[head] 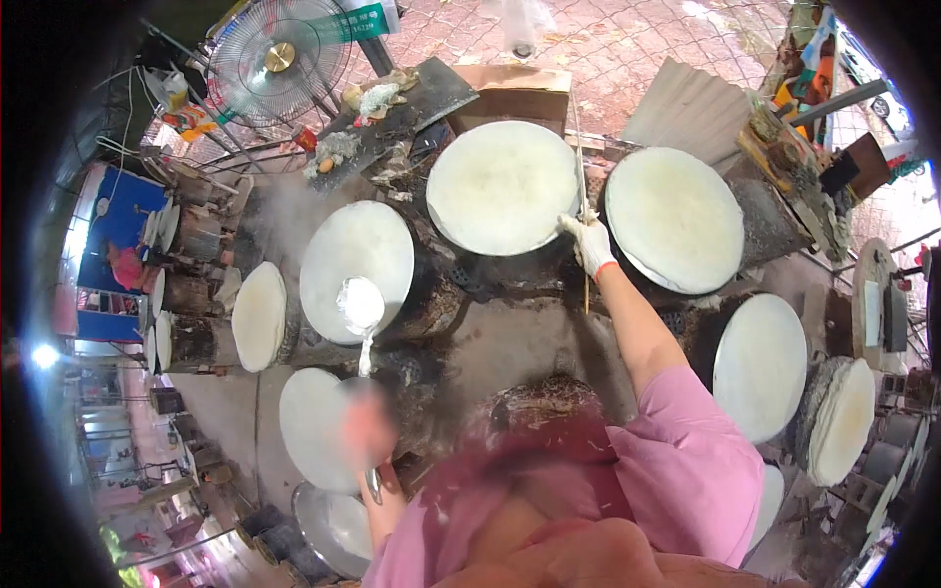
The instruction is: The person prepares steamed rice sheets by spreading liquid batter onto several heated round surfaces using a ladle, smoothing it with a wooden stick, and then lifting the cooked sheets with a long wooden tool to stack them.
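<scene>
My left hand (367, 430), blurred in the picture, is shut on the handle of a metal ladle (360, 305). The ladle's bowl, coated in white liquid, is over the left round griddle (323, 250), and part of that griddle's pale surface is hidden behind it. In a white knit glove, my right hand (590, 242) grips a long thin stick (580, 154). It is between the back middle griddle (503, 187) and the back right griddle (675, 219), both covered by a pale round sheet. Below my left hand lies another pale griddle (309, 430).
Stacked pale flat rounds stand at left (259, 316) and right (845, 422). One more griddle (761, 367) is beside my right arm. A metal basin (331, 540) sits low left. Behind are a standing fan (279, 59), a cardboard box (514, 106) and wire mesh (625, 44).
</scene>
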`<state>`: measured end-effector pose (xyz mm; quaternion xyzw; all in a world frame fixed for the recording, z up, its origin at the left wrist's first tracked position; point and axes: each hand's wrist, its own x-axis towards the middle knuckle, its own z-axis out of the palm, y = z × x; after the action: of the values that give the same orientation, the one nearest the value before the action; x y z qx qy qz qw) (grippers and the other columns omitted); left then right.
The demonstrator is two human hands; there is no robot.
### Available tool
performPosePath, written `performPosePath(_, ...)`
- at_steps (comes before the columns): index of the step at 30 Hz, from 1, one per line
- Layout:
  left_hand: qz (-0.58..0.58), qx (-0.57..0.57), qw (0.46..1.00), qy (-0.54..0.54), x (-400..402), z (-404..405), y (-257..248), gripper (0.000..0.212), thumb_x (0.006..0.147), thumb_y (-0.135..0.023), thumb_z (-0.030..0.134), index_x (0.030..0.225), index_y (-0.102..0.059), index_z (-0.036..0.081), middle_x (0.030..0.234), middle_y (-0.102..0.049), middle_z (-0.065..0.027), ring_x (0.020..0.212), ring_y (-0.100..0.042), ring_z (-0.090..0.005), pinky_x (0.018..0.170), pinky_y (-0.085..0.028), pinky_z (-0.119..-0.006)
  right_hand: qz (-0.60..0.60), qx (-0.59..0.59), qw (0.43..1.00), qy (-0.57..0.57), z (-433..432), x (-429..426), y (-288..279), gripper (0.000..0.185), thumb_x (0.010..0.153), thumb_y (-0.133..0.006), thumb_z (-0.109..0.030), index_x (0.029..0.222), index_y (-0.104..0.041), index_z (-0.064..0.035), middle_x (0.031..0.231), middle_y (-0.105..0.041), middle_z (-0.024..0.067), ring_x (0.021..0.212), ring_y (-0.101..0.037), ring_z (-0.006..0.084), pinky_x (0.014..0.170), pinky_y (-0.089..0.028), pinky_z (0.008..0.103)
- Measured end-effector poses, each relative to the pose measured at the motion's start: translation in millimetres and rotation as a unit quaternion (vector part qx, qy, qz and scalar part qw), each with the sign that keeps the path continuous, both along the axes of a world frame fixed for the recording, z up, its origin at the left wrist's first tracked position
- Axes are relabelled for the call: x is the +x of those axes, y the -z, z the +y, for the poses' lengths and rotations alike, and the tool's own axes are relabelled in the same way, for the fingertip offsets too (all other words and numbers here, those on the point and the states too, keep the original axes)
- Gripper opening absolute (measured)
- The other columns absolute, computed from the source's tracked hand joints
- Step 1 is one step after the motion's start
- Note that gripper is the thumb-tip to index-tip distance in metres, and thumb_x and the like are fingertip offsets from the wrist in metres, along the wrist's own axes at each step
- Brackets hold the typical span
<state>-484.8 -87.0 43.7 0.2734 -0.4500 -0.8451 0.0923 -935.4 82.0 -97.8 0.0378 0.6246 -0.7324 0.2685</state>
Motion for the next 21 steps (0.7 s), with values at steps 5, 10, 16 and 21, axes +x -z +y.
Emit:
performPosePath(5, -0.455, -0.657, 0.57, 0.191, -31, -12, 12, 0.035, 0.102, -0.024, 0.023, 0.111, -0.043, -0.005, 0.063, -0.042, -0.0007, 0.036, -0.041, -0.0068, 0.039, -0.027, -0.024, 0.108, -0.002, 0.992, 0.068, -51, -89, 97, 0.062, 0.068, -0.079, -0.023, 0.109, -0.048, 0.0116, 0.096, -0.063, 0.0136, 0.08, -0.062, 0.0207, 0.073, -0.05, 0.0328)
performPosePath(10, -0.245, -0.377, 0.893, 0.023, -47, -55, 28, 0.032, 0.102, -0.026, 0.022, 0.108, -0.044, -0.004, 0.06, -0.041, 0.0029, 0.032, -0.036, -0.004, 0.036, -0.026, -0.023, 0.147, 0.371, 0.915, 0.056, -72, -97, 56, 0.039, 0.068, -0.072, -0.015, 0.101, -0.06, 0.0033, 0.084, -0.067, 0.0116, 0.072, -0.063, 0.0201, 0.069, -0.05, 0.0314)
performPosePath(16, -0.227, -0.552, 0.797, 0.091, -101, -129, 43, 0.027, 0.101, -0.031, 0.019, 0.103, -0.047, -0.003, 0.057, -0.039, 0.0042, 0.031, -0.032, -0.0031, 0.033, -0.024, -0.021, 0.171, 0.242, 0.951, 0.087, -105, -96, -5, 0.032, 0.07, -0.066, -0.009, 0.101, -0.063, -0.001, 0.079, -0.066, 0.0091, 0.067, -0.062, 0.0185, 0.063, -0.048, 0.0308)
performPosePath(21, -0.13, -0.325, 0.936, 0.035, -151, -180, 32, 0.026, 0.1, -0.034, 0.019, 0.101, -0.049, -0.001, 0.055, -0.038, 0.005, 0.03, -0.03, -0.0034, 0.032, -0.024, -0.02, 0.106, 0.18, 0.975, 0.08, -141, -86, -77, 0.027, 0.071, -0.065, -0.008, 0.097, -0.063, -0.0017, 0.081, -0.065, 0.0079, 0.071, -0.06, 0.0175, 0.069, -0.047, 0.03)
